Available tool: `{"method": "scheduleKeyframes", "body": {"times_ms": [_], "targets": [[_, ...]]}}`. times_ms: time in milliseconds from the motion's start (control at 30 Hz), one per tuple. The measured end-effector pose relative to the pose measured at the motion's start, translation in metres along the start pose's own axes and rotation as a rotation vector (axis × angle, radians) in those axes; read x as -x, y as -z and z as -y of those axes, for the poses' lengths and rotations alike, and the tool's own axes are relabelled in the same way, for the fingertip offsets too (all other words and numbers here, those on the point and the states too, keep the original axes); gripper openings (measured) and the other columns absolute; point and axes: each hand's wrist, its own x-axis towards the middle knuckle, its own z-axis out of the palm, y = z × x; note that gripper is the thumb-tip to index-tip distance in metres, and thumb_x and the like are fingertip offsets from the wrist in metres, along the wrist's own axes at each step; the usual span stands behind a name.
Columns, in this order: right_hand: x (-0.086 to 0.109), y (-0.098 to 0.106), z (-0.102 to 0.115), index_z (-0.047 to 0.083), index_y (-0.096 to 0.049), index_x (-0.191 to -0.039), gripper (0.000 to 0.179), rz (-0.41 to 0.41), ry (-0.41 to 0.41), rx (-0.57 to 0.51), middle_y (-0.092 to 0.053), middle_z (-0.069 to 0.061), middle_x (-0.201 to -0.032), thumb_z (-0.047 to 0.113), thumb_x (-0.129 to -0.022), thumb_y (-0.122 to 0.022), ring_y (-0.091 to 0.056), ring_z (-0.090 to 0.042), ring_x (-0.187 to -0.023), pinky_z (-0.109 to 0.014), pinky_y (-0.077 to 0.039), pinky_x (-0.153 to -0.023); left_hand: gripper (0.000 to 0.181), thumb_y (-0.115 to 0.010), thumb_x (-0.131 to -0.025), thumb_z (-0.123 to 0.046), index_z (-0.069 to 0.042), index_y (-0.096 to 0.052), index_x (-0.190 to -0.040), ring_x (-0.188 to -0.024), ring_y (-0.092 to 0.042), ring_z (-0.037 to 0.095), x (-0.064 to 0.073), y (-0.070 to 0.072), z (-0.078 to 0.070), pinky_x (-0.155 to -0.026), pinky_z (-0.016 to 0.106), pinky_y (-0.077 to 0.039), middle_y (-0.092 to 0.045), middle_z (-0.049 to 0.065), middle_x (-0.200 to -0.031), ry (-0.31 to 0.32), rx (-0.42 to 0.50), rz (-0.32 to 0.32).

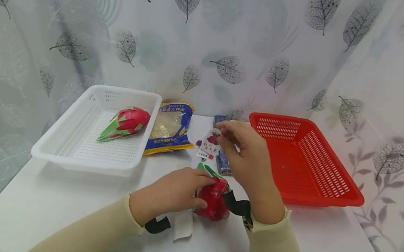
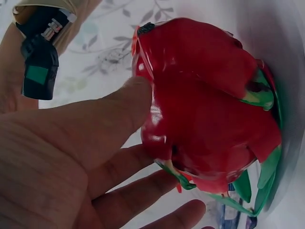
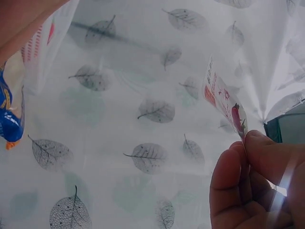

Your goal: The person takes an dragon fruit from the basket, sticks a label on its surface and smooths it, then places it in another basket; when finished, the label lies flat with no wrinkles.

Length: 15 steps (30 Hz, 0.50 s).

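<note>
A red model dragon fruit (image 1: 214, 204) with green leaf tips lies on the table, its leafy end pointing away. My left hand (image 1: 176, 192) holds it from the left side; in the left wrist view the thumb (image 2: 136, 95) presses its glossy red skin (image 2: 200, 90) and the fingers reach along its side. Raised above the fruit, my right hand (image 1: 246, 154) pinches a small printed label (image 1: 208, 148) between thumb and fingertips. A dragon fruit picture and red print show on the label (image 3: 226, 102) in the right wrist view.
A white basket (image 1: 83, 160) at left holds another dragon fruit (image 1: 130, 122). Beside it lies a blue-and-yellow pasta bag (image 1: 172, 126). A red basket (image 1: 316, 199) stands at right, with a blue pack (image 1: 223, 164) left of it. A white paper strip (image 1: 184, 227) lies near my left wrist.
</note>
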Motion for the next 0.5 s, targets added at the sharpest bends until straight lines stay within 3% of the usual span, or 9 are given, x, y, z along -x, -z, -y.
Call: {"method": "scheduleKeyframes", "body": {"times_ms": [300,500], "targets": [[-0.0005,-0.0007,-0.001,0.009,-0.076,-0.125,0.031,0.013,0.001,0.01,-0.076,-0.008,-0.109,0.004,-0.094,-0.079,-0.072,-0.019,-0.102,-0.042,-0.066,-0.09,0.061,-0.084,-0.094,-0.034,-0.025,-0.063,-0.15,-0.135,-0.065,0.02,-0.0016,-0.0011,0.0005,-0.105,0.04,-0.061,-0.067,-0.003,-0.148,0.026,-0.002,-0.007],[0.0001,0.0072,-0.0015,0.012,-0.079,-0.122,0.026,0.092,-0.029,0.036,-0.077,-0.004,-0.112,0.005,-0.097,-0.076,-0.072,-0.016,-0.102,-0.039,-0.066,-0.088,0.056,-0.082,-0.095,-0.032,-0.028,-0.065,-0.148,-0.134,-0.065,0.018,-0.0028,-0.0026,0.0022,-0.107,0.04,-0.059,-0.069,-0.007,-0.145,0.028,0.019,-0.021]]}}
